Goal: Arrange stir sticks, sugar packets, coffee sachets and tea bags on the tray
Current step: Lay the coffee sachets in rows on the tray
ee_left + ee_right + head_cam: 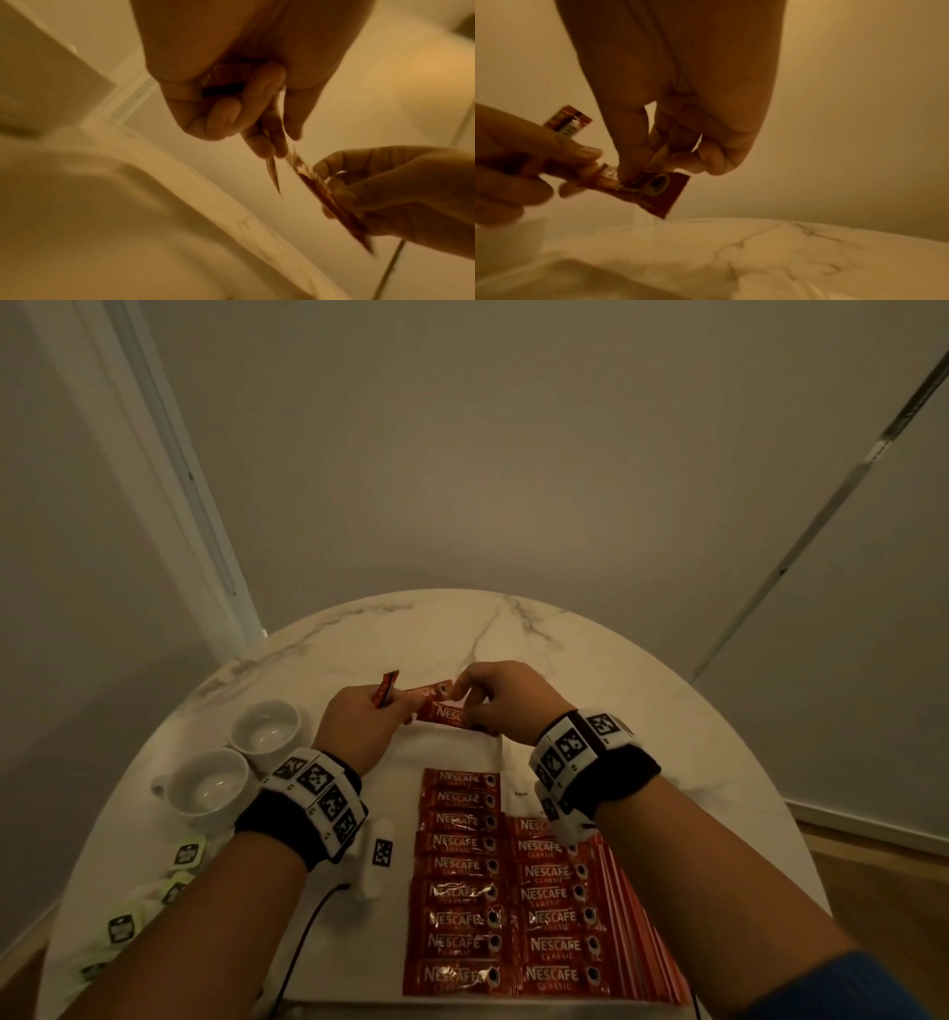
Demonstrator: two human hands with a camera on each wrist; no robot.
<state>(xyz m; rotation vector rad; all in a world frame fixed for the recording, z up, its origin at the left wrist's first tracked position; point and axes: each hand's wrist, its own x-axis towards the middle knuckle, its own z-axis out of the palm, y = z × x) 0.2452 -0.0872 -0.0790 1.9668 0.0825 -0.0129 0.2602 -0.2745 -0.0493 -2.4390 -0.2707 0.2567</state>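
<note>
Two columns of red Nescafe coffee sachets [462, 865] lie flat on the white tray [452, 755]. Above the tray's far end, my left hand [398, 706] grips a few more sachets; one of them [386, 689] sticks up out of the fist. My right hand [464, 700] pinches the end of a single sachet [441, 713] between thumb and fingertips, still next to the left hand's bunch. The right wrist view shows that sachet [659, 188] under my right fingertips [634, 168], with the left hand [526, 158] at its other end. Pale green tea bags [187, 855] lie off the tray at the left.
Two white cups [267, 729] [210, 783] stand left of the tray on the round marble table [488, 629]. A stack of long red-and-white sticks [631, 916] lies along the tray's right side. A small white marker block [377, 857] and a black cable [308, 932] lie by my left forearm.
</note>
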